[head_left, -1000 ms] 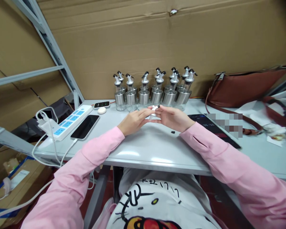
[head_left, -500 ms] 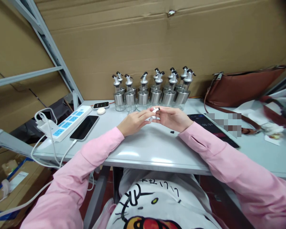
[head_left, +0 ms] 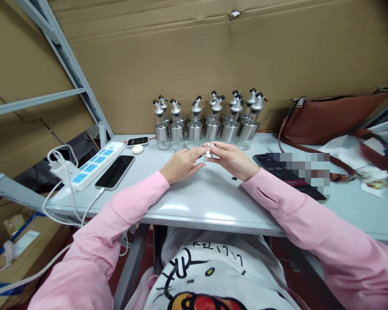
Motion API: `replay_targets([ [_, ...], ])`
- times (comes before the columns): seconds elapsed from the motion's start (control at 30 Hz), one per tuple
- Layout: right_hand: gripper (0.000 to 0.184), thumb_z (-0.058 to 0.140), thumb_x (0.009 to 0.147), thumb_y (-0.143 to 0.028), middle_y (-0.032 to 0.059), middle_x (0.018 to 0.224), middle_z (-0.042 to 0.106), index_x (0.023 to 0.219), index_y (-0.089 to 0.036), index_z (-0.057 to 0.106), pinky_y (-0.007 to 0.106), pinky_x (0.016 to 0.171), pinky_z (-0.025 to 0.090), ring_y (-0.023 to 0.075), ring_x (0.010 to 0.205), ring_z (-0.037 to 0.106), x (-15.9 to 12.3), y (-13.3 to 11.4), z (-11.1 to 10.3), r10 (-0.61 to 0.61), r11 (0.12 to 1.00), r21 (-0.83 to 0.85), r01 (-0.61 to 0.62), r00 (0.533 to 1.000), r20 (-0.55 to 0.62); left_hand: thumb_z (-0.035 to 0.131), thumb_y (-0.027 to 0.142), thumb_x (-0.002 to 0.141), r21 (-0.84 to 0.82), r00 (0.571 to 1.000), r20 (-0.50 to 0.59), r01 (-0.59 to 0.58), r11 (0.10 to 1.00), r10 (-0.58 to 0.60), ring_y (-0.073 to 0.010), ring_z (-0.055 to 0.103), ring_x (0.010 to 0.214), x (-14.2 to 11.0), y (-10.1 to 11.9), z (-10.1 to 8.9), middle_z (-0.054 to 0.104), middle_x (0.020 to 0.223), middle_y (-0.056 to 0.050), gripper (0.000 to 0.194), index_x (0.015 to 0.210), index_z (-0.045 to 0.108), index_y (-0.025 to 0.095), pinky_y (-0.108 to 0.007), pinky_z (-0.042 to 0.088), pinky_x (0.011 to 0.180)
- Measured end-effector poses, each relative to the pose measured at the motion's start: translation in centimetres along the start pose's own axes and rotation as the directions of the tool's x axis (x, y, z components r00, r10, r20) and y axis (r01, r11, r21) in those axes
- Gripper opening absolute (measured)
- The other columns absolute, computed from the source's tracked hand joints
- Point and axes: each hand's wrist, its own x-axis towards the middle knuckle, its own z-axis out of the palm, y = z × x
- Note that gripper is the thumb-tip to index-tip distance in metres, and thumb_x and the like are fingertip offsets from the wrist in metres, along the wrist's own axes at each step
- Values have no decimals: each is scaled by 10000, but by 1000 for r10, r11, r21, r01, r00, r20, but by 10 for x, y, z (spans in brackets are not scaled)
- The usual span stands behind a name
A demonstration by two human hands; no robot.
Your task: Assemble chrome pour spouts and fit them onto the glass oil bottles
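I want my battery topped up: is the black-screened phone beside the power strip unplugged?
No, a white cable plugs into the phone's near end.

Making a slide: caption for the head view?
Left hand and right hand hold a small silvery piece near steel-banded bottles.

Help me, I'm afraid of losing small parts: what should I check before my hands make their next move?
1. Small pale part supported by the fingers of the right hand: ok.
2. Left hand at the part too: ok.
3. Part complete and properly seated: cannot tell, fingers hide much of it.
4. Small black piece kept away from the hands: not ok, it lies loose on the table close by the right hand.
5. Bottles standing upright: ok.
6. Left sleeve off the white-cabled phone: ok.
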Motion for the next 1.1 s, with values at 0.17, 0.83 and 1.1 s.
replay_targets([
  [0.17,261,678,719,-422,22,910,661,887,-223,671,329,816,491,140,851,587,1,-2,-2,-44,999,-24,42,996,-79,504,210,866,-17,994,19,108,994,-108,-188,620,894,1,3,0,562,1210,-131,542,1346,261,155,-336,490,764],
  [0.83,136,595,799,-320,10,809,615,799,-196,648,210,634,467,113,757,580,1,-11,-3,100,991,110,-78,973,-208,543,212,849,10,943,139,306,952,-304,-228,604,1020,-2,-8,-1,626,1151,-91,340,1178,490,145,-371,469,859],
  [1.1,188,618,781,-362,24,820,598,787,-174,631,246,627,483,144,766,607,-1,-6,-1,118,988,97,-118,993,11,478,111,838,-110,989,-72,117,987,-126,-187,588,1008,0,-3,-2,622,1085,-85,287,1120,509,154,-325,469,857],
])
